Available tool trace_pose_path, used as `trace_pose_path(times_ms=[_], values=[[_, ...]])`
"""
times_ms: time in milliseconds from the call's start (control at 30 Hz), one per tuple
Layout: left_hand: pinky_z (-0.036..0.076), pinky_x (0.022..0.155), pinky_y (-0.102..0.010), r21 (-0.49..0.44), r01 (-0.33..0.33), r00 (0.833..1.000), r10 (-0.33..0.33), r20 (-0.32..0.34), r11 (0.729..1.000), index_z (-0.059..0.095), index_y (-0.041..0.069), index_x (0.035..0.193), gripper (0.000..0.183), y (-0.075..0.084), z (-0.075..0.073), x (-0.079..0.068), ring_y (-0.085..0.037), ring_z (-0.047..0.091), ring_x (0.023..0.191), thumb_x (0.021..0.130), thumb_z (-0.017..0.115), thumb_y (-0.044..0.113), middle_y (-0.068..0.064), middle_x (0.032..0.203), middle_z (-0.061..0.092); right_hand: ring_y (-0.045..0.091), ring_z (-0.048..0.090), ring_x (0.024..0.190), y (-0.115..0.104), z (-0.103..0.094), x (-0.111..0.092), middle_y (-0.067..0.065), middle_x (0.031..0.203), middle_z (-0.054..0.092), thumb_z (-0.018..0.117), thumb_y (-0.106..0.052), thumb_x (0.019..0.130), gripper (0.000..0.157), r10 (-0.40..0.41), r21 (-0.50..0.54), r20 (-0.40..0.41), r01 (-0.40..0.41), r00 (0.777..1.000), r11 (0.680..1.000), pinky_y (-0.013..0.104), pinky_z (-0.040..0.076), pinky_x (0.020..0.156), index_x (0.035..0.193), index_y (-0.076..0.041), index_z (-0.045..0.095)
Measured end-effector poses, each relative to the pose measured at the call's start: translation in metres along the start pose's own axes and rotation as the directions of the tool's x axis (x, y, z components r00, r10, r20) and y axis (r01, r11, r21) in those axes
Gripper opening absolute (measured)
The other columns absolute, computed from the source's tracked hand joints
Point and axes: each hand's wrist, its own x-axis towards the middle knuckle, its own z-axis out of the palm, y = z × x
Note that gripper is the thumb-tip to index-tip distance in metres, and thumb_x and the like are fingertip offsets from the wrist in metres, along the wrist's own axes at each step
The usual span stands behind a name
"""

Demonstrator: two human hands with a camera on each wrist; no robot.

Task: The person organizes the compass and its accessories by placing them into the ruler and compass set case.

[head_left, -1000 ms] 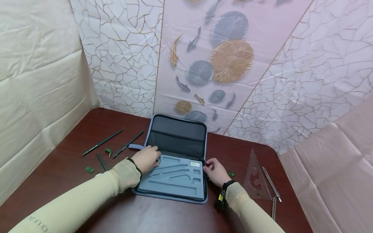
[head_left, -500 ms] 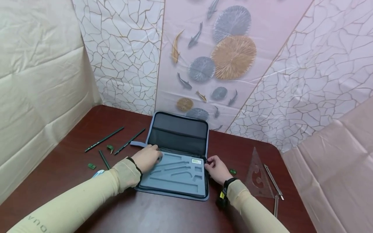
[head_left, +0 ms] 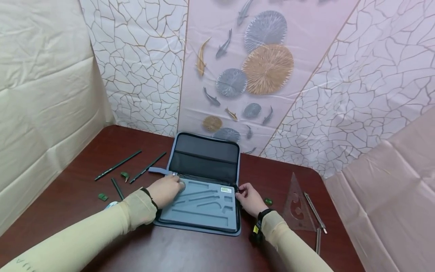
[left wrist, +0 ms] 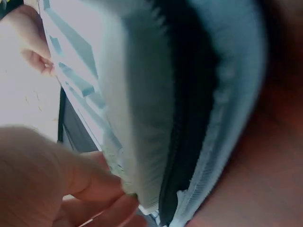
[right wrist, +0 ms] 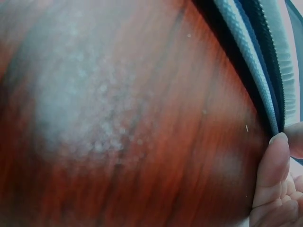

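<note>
In the head view, a blue-edged zip case (head_left: 207, 145) lies unfolded at the middle of the table, its dark lid at the back. A grey moulded insert (head_left: 192, 209) with shaped recesses fills the near half. My left hand (head_left: 165, 190) pinches the insert's far left corner; the left wrist view shows thumb and fingers (left wrist: 94, 182) at its edge. A round grey spot shows by those fingertips. On the opposite side, my right hand (head_left: 250, 199) pinches the case's zipped edge near the hinge. The right wrist view has its thumb and finger (right wrist: 277, 161) together on that edge.
Two long dark green pencils (head_left: 119, 165) and a shorter dark green stick (head_left: 117, 189) lie left, with small green pieces (head_left: 102, 197). To the right are a clear set square (head_left: 297, 224), slim metallic tools (head_left: 315, 213) and a black-and-yellow object (head_left: 256, 229) under my right wrist.
My left hand has shifted slightly left along the insert's corner, uncovering more of the hinge area there. The right hand keeps its grip on the case's right edge.
</note>
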Motion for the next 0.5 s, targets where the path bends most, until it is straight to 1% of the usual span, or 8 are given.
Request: trace_pose_path(times_ms=[67, 133, 233, 400, 500], values=[[0.045, 0.094, -0.046, 0.004, 0.001, 0.998, -0.001, 0.056, 1.000, 0.062, 0.001, 0.126, 0.033, 0.003, -0.003, -0.007, -0.037, 0.053, 0.116, 0.092, 0.061, 0.000, -0.022, 0.126, 0.056, 0.020, 0.055, 0.064, 0.000, 0.000, 0.000, 0.008, 0.083, 0.055, 0.060, -0.019, 0.097, 0.023, 0.003, -0.002, 0.000, -0.003, 1.000, 1.000, 0.032, 0.048, 0.058, 0.116, -0.010, 0.049], [0.040, 0.100, -0.048, -0.009, 0.015, 0.994, -0.014, 0.112, 1.000, 0.054, 0.000, 0.135, 0.043, 0.007, -0.006, -0.012, -0.039, 0.045, 0.127, 0.092, 0.061, 0.003, -0.025, 0.138, 0.047, 0.020, 0.055, 0.063, -0.001, 0.000, -0.001, 0.008, 0.083, 0.055, 0.060, -0.019, 0.097, 0.023, 0.008, -0.009, -0.005, -0.008, 1.000, 1.000, 0.032, 0.048, 0.058, 0.116, -0.010, 0.049], [0.035, 0.105, -0.048, -0.014, 0.039, 0.986, -0.036, 0.165, 0.999, 0.046, 0.000, 0.141, 0.051, 0.011, -0.012, -0.016, -0.039, 0.038, 0.134, 0.093, 0.061, 0.004, -0.025, 0.145, 0.039, 0.020, 0.055, 0.063, -0.001, -0.001, -0.001, 0.007, 0.083, 0.055, 0.059, -0.019, 0.098, 0.022, 0.014, -0.013, -0.008, -0.014, 1.000, 1.000, 0.032, 0.047, 0.058, 0.115, -0.011, 0.049], [0.028, 0.108, -0.052, 0.002, 0.061, 0.977, -0.060, 0.203, 0.998, 0.043, 0.003, 0.144, 0.053, 0.011, -0.014, -0.021, -0.043, 0.029, 0.137, 0.094, 0.058, 0.004, -0.023, 0.149, 0.035, 0.020, 0.055, 0.064, -0.003, 0.000, 0.000, 0.008, 0.084, 0.055, 0.059, -0.020, 0.098, 0.024, 0.007, -0.012, 0.011, -0.007, 1.000, 1.000, 0.032, 0.048, 0.058, 0.116, -0.010, 0.049], [0.027, 0.108, -0.053, -0.012, 0.055, 0.979, -0.052, 0.199, 0.998, 0.042, 0.005, 0.145, 0.056, 0.008, -0.012, -0.023, -0.045, 0.027, 0.138, 0.092, 0.060, 0.004, -0.022, 0.150, 0.033, 0.020, 0.055, 0.064, -0.003, 0.001, 0.000, 0.008, 0.084, 0.055, 0.060, -0.019, 0.097, 0.024, 0.004, -0.018, 0.000, -0.004, 1.000, 1.000, 0.032, 0.048, 0.058, 0.116, -0.010, 0.049]])
